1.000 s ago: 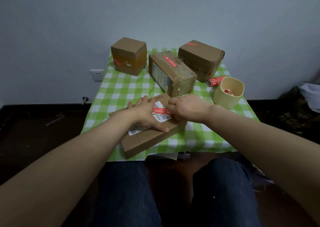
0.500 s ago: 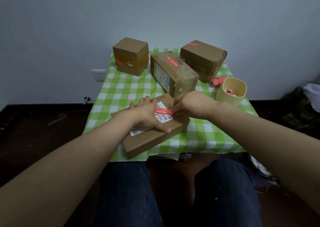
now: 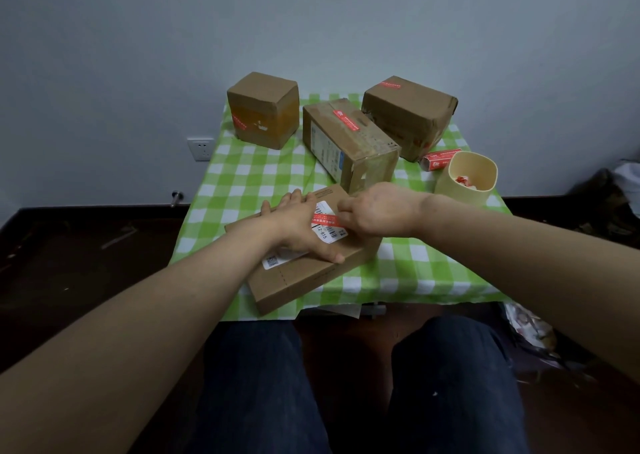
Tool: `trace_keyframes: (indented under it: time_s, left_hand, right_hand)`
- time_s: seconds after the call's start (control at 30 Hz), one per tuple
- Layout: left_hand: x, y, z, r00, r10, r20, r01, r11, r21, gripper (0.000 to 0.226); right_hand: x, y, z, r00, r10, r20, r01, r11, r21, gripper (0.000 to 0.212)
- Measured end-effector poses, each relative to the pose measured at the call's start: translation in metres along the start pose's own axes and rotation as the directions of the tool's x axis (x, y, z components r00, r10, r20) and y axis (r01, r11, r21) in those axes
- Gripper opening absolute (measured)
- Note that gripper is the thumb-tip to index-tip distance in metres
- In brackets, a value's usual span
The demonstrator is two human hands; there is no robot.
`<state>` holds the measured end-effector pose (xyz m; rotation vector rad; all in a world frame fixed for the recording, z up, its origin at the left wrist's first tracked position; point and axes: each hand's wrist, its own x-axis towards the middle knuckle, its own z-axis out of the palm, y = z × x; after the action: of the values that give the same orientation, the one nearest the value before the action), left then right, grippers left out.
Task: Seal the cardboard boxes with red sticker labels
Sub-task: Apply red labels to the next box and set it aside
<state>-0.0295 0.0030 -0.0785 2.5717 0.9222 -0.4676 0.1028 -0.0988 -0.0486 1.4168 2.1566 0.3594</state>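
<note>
A flat cardboard box (image 3: pixel 304 277) lies at the table's near edge, with a white shipping label on top. My left hand (image 3: pixel 298 225) lies flat on the box, fingers straight, thumb at the near edge. A red sticker label (image 3: pixel 323 218) sits across the white label. My right hand (image 3: pixel 377 211) has its fingers curled at the sticker's right end, pressing or pinching it. Behind stand three more boxes with red stickers: a cube box (image 3: pixel 263 110), a long box (image 3: pixel 349 141) and a wide box (image 3: pixel 408 114).
A cream cup (image 3: pixel 465 179) with red scraps inside stands at the right, with a red sticker roll (image 3: pixel 438 159) behind it. The green checked tablecloth (image 3: pixel 242 176) covers a small table. My knees are under its near edge. A wall socket (image 3: pixel 200 148) is at the left.
My right hand has drawn back to the sticker's right end, leaving more of the red sticker showing. My left hand stays flat on the box. The view shifted slightly.
</note>
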Motion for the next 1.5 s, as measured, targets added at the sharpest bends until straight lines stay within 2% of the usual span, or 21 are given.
trace_keyframes:
  time_s: [0.07, 0.2, 0.37, 0.4, 0.47, 0.53, 0.6, 0.7, 0.8, 0.87, 0.93, 1.0, 1.03, 1.13, 1.5]
  left_hand:
    - [0.000, 0.000, 0.000, 1.000, -0.004, -0.001, 0.004, 1.000, -0.003, 0.134]
    - [0.001, 0.000, 0.001, 1.000, -0.010, -0.006, 0.010, 1.000, -0.013, 0.134]
    - [0.000, 0.001, 0.001, 0.999, -0.010, -0.033, 0.008, 0.998, -0.054, 0.124]
    - [-0.001, 0.004, 0.001, 0.998, -0.004, -0.069, -0.001, 0.997, -0.079, 0.114]
    - [-0.004, 0.010, 0.002, 0.969, 0.016, -0.245, -0.049, 0.991, -0.128, 0.083]
    - [-0.004, 0.020, 0.005, 0.895, 0.037, -0.445, -0.143, 0.968, -0.207, 0.050]
    - [-0.005, 0.029, 0.008, 0.874, 0.015, -0.486, -0.180, 0.938, -0.295, 0.027]
    - [-0.005, 0.034, 0.011, 0.878, -0.002, -0.479, -0.143, 0.953, -0.267, 0.017]
    - [-0.003, 0.038, 0.012, 0.869, -0.009, -0.495, -0.130, 0.960, -0.246, 0.020]
    - [-0.002, 0.037, 0.016, 0.858, -0.015, -0.514, -0.130, 0.961, -0.244, 0.023]
    - [-0.001, 0.038, 0.019, 0.844, -0.017, -0.536, -0.135, 0.961, -0.243, 0.023]
    - [0.000, 0.039, 0.021, 0.839, -0.038, -0.542, -0.129, 0.955, -0.267, 0.019]
    - [0.000, 0.039, 0.021, 0.842, -0.051, -0.537, -0.124, 0.951, -0.284, 0.017]
    - [0.001, 0.038, 0.022, 0.847, -0.065, -0.527, -0.107, 0.951, -0.291, 0.016]
    - [-0.001, 0.042, 0.022, 0.855, -0.114, -0.505, -0.097, 0.923, -0.373, 0.019]
  right_hand:
    - [0.000, 0.000, 0.002, 0.998, 0.058, 0.001, -0.058, 0.997, 0.053, 0.035]
    - [0.000, 0.001, 0.005, 0.993, 0.073, -0.093, -0.060, 0.989, 0.137, 0.027]
    - [-0.001, 0.002, 0.004, 0.984, 0.179, -0.021, -0.166, 0.945, 0.283, 0.035]
    - [-0.002, 0.002, 0.005, 0.978, 0.206, -0.022, -0.187, 0.926, 0.327, 0.034]
    - [-0.006, 0.000, 0.006, 0.965, 0.263, -0.018, -0.235, 0.889, 0.393, 0.034]
    - [-0.011, -0.003, 0.011, 0.943, 0.333, -0.015, -0.289, 0.837, 0.464, 0.036]
    - [-0.012, -0.008, 0.015, 0.911, 0.411, -0.045, -0.323, 0.775, 0.543, 0.036]
    - [-0.008, -0.014, 0.022, 0.874, 0.482, -0.061, -0.342, 0.701, 0.626, 0.033]
    - [-0.012, -0.015, 0.034, 0.829, 0.554, -0.079, -0.304, 0.564, 0.768, 0.026]
    - [-0.014, -0.019, 0.041, 0.736, 0.672, -0.081, -0.285, 0.417, 0.863, 0.022]
    - [-0.013, -0.026, 0.043, 0.638, 0.770, 0.000, -0.278, 0.230, 0.933, 0.032]
    - [-0.009, -0.034, 0.044, 0.637, 0.759, 0.133, -0.289, 0.075, 0.954, 0.042]
    - [-0.006, -0.039, 0.046, 0.665, 0.728, 0.166, -0.296, 0.053, 0.954, 0.044]
    - [-0.001, -0.049, 0.051, 0.721, 0.668, 0.184, -0.297, 0.059, 0.953, 0.042]
    - [-0.004, -0.052, 0.049, 0.733, 0.645, 0.216, -0.335, 0.066, 0.940, 0.049]
